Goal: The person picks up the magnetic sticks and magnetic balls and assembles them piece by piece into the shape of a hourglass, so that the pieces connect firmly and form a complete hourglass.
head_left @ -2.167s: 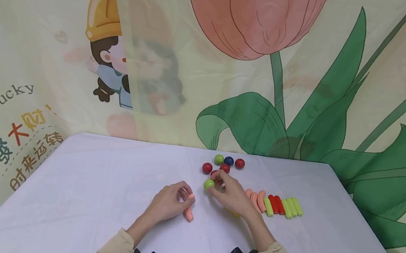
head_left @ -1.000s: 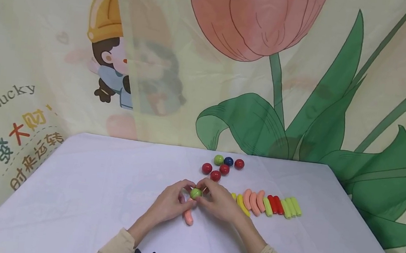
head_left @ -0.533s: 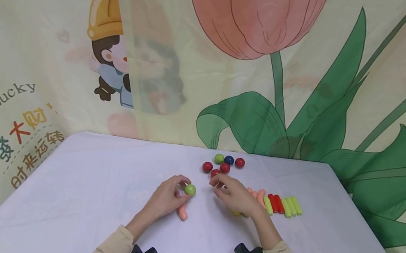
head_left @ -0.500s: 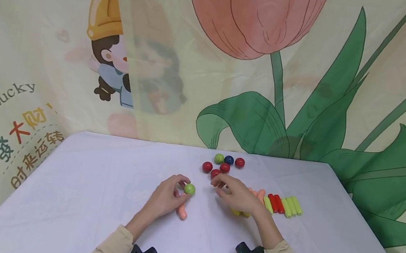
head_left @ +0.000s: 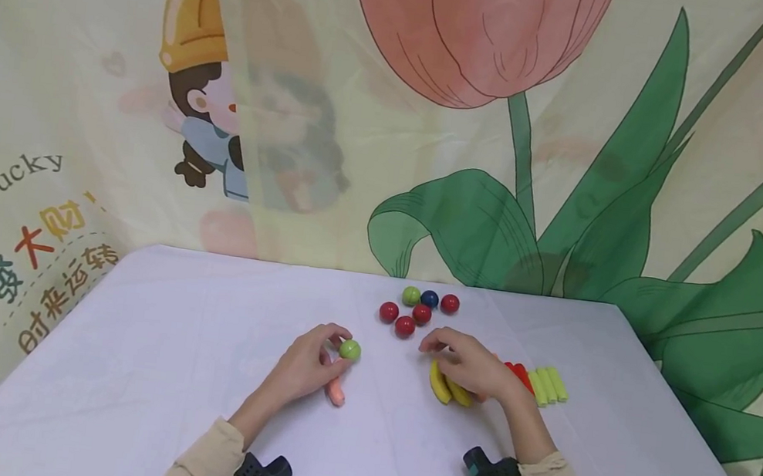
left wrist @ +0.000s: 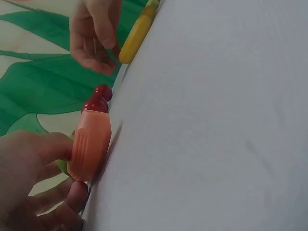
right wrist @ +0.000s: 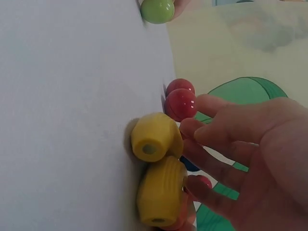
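In the head view my left hand (head_left: 305, 362) pinches a shiny green ball (head_left: 350, 349) between thumb and fingertips, with a pink curved piece (head_left: 335, 391) against it under the thumb. The left wrist view shows the ridged side of the pink piece (left wrist: 91, 144), the ball mostly behind it. My right hand (head_left: 469, 363) holds nothing. Its fingers are loosely bent, over two yellow banana-shaped pieces (head_left: 439, 384). In the right wrist view those fingertips are close beside the yellow pieces (right wrist: 161, 192) and a red ball (right wrist: 181, 105). The right hand hides the other pink pieces.
At the back of the white table (head_left: 199, 374) lie another green ball (head_left: 411, 296), a blue ball (head_left: 429, 299) and several red balls (head_left: 404, 326). Right of my right hand are red sticks (head_left: 522, 377) and light green sticks (head_left: 547, 385). A printed cloth (head_left: 298, 105) hangs behind.
The right hand brought the green ball to the pink piece, let go and moved right over the yellow pieces. The left hand now holds ball and pink piece, slightly farther left.
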Demonstrator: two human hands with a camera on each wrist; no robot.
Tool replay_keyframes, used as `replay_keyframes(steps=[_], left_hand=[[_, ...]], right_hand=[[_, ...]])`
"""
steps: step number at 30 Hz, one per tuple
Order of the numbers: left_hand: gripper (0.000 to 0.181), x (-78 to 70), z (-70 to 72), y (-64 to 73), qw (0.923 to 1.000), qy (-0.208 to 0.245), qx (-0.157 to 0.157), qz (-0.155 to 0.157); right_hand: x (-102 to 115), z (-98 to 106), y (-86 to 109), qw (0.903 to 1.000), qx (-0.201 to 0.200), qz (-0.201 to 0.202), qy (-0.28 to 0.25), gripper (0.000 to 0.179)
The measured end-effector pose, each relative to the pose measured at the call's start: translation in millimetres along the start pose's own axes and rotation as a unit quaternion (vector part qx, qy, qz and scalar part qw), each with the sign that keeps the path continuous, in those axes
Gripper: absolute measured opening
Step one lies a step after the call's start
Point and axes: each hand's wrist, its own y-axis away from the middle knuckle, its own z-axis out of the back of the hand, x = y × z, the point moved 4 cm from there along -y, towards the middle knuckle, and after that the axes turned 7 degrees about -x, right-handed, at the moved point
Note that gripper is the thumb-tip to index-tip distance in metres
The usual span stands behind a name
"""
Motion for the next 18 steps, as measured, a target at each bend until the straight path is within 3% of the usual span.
replay_keyframes(steps=[9,14,18], left_hand=[[0.042,-3.0,-1.0,2.2,0.9986,-0.017,0.046,-0.019],[0.042,-3.7,-0.4,2.1,0.9985,-0.016,0.045,-0.027],[0.040,-3.4,0.2,2.5,0.9990,-0.016,0.039,-0.016]], right_hand=[[-4.7,-2.5,3.7,0.9995,0.022,0.005,0.022,0.035],[-5.6,-3.3,3.8,0.9991,0.023,0.013,0.034,0.033],[-4.8,-3.1,3.7,0.9990,0.025,0.012,0.036,0.031]])
